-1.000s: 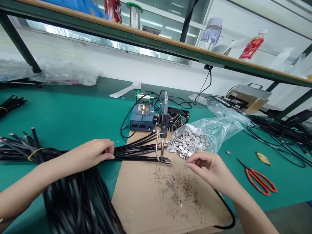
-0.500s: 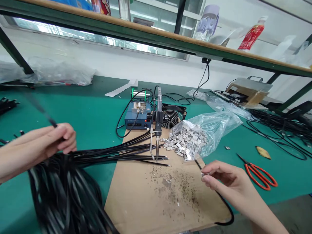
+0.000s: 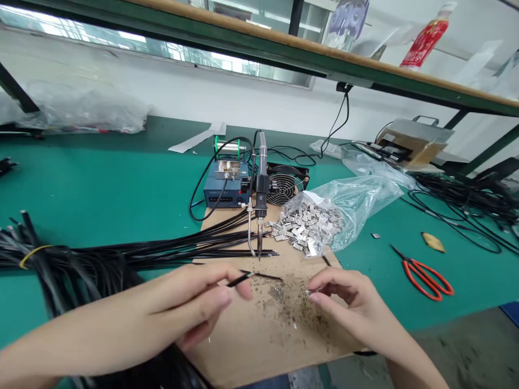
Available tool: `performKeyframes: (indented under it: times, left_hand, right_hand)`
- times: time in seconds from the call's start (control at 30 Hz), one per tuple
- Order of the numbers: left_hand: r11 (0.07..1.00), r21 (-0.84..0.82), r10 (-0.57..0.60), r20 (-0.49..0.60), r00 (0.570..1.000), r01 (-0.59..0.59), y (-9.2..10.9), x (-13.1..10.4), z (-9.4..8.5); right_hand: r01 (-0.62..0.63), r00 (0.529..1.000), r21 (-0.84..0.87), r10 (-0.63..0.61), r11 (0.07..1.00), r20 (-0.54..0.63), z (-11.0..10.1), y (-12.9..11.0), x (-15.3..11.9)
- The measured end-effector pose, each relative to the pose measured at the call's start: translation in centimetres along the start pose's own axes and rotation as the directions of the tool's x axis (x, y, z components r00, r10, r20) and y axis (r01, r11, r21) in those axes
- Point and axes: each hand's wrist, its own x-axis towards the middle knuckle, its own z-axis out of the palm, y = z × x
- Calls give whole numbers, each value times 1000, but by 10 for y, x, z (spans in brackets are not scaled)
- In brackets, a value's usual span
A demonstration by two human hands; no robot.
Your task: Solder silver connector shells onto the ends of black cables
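Observation:
My left hand (image 3: pixel 190 308) pinches a black cable (image 3: pixel 238 280) close to its stripped end, where thin coloured wires show. Across a small gap, my right hand (image 3: pixel 352 302) grips a small metal USB connector (image 3: pixel 311 292) between thumb and fingertips, its far side hidden. Above and between the hands, a soldering iron (image 3: pixel 261 189) stands clamped in a holder, tip pointing down. Beneath it, a bundle of black cables (image 3: pixel 154 248) runs onto the cardboard (image 3: pixel 227 356). One loose cable end (image 3: pixel 270 277) lies just beyond my left fingertips.
A clear bag (image 3: pixel 357 202) spills metal connectors (image 3: pixel 304 227) right of the iron. Behind stand a blue soldering station (image 3: pixel 225 192), a solder spool (image 3: pixel 230 146) and a fan (image 3: pixel 284 186). Orange-handled scissors (image 3: pixel 424 275) lie at right. A shelf (image 3: pixel 243 35) spans overhead.
My left hand has come right from the cable bundle to the middle, bringing a cable end near the connector. My right hand has shifted slightly left, still holding the connector.

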Motion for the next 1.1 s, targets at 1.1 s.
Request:
performKeyframes:
  times: [1.1]
  left_hand:
    - [998,61,-18,-47,999,21,-13,79,20]
  right_hand:
    - [-472,879,319,409,822,245,36,3,75]
